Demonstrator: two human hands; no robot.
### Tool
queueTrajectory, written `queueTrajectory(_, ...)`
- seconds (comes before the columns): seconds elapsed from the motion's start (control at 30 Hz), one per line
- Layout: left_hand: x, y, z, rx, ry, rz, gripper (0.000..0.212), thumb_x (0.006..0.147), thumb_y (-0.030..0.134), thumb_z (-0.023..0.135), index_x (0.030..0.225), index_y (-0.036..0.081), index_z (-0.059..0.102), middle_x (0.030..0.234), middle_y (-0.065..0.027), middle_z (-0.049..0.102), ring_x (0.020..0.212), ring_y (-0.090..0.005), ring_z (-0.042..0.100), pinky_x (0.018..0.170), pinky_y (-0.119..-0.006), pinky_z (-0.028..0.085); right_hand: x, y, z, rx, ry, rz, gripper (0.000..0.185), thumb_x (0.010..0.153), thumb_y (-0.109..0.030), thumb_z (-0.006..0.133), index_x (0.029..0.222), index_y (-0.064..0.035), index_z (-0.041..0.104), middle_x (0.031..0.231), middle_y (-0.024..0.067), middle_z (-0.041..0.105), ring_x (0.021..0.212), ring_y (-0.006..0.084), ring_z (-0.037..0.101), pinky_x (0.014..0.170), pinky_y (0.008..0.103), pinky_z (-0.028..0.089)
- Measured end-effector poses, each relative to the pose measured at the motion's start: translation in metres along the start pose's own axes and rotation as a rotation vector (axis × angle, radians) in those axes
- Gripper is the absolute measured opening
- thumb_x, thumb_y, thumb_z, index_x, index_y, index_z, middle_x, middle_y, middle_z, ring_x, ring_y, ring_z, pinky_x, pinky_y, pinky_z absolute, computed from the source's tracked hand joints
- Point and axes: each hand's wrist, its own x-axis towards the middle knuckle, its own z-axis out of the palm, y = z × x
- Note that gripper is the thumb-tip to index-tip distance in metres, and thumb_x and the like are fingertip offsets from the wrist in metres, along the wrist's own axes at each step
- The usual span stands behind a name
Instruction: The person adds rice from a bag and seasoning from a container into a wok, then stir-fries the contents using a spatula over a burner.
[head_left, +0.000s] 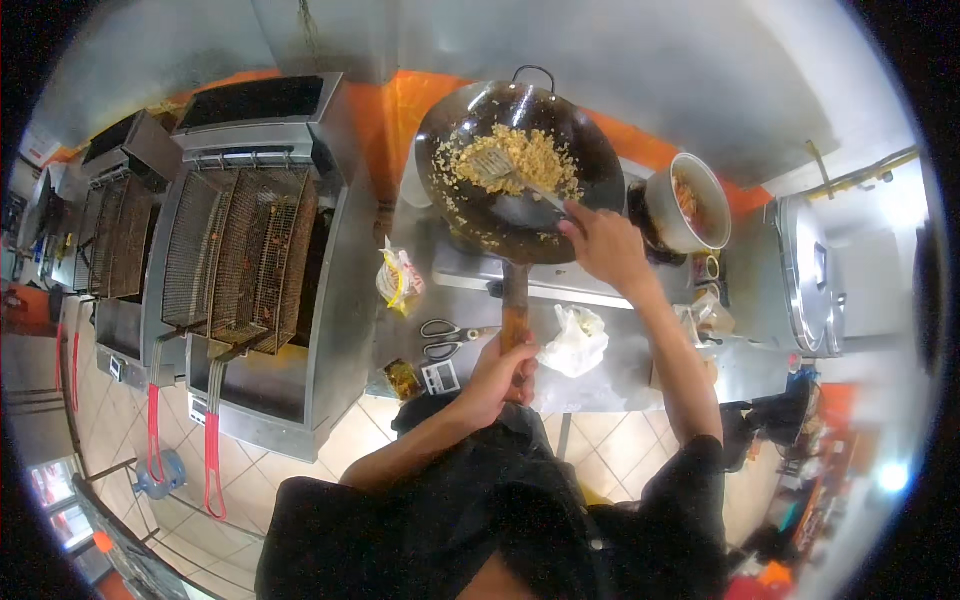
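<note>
My left hand (501, 379) is closed around the wooden handle (516, 307) of a large dark wok (600, 161). In my right hand (609, 244) is the handle of a slotted metal spatula (491, 163), its blade resting on the food. Small golden-brown crumbled pieces of food (536, 150) lie spread over the wok's middle and far side. Beside the wok handle, on the steel counter, is a crumpled white plastic bag (577, 341). Black-handled scissors (450, 339) lie open left of my left hand.
Deep fryers with wire baskets (259, 255) stand at left, their red handles jutting towards me. A white-and-yellow packet (399, 279), a small white device (440, 376) and a yellowish packet (403, 379) lie on the counter. A round container of food (699, 202) sits right of the wok.
</note>
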Motion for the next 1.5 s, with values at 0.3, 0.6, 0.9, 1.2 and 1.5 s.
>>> queueTrajectory(0.3, -0.002, 0.003, 0.004, -0.055, -0.031, -0.035, 0.025, 0.091, 0.016, 0.057, 0.111, 0.011, 0.044, 0.068, -0.0008, 0.046, 0.049, -0.0137, 0.048, 0.043, -0.032, 0.04, -0.032, 0.042, 0.047, -0.136, -0.246, -0.178, 0.041, 0.093, -0.018, 0.046, 0.133, -0.0095, 0.05, 0.077, 0.0193, 0.066, 0.069, 0.042, 0.063, 0.065, 0.0523, 0.05)
queueTrajectory(0.6, -0.003, 0.005, -0.002, -0.05, -0.022, -0.033, 0.026, 0.091, 0.017, 0.057, 0.115, 0.012, 0.046, 0.068, -0.0001, 0.045, 0.049, -0.0132, 0.047, 0.043, -0.031, 0.04, -0.037, 0.016, -0.037, -0.105, -0.053, -0.067, 0.027, 0.092, -0.019, 0.049, 0.109, -0.0081, 0.067, 0.074, 0.0202, 0.064, 0.072, 0.0398, 0.062, 0.061, 0.0508, 0.048)
queueTrajectory(0.9, -0.006, 0.007, -0.004, -0.036, -0.036, -0.035, 0.025, 0.091, 0.018, 0.057, 0.112, 0.012, 0.046, 0.068, 0.0014, 0.044, 0.05, -0.0119, 0.047, 0.044, -0.031, 0.04, -0.041, 0.046, -0.012, -0.219, -0.118, -0.145, 0.027, 0.094, -0.02, 0.046, 0.108, -0.0111, 0.067, 0.079, 0.015, 0.065, 0.078, 0.0353, 0.063, 0.059, 0.0456, 0.051)
queueTrajectory(1.2, -0.004, 0.005, -0.001, -0.029, -0.022, -0.031, 0.027, 0.09, 0.019, 0.058, 0.113, 0.011, 0.045, 0.067, 0.0019, 0.044, 0.05, -0.0114, 0.046, 0.044, -0.03, 0.039, -0.054, 0.032, -0.008, -0.219, -0.214, -0.049, 0.03, 0.091, -0.021, 0.048, 0.113, -0.0162, 0.067, 0.076, 0.016, 0.064, 0.07, 0.0389, 0.063, 0.059, 0.0495, 0.05)
queueTrajectory(1.5, -0.004, 0.002, 0.001, -0.051, -0.052, -0.057, 0.024, 0.092, 0.022, 0.056, 0.112, 0.013, 0.046, 0.069, 0.0025, 0.044, 0.052, -0.0107, 0.045, 0.047, -0.029, 0.038, -0.055, 0.044, -0.007, -0.066, -0.189, -0.071, 0.029, 0.089, -0.019, 0.05, 0.112, -0.0152, 0.068, 0.078, 0.0199, 0.063, 0.08, 0.0384, 0.062, 0.071, 0.0484, 0.05)
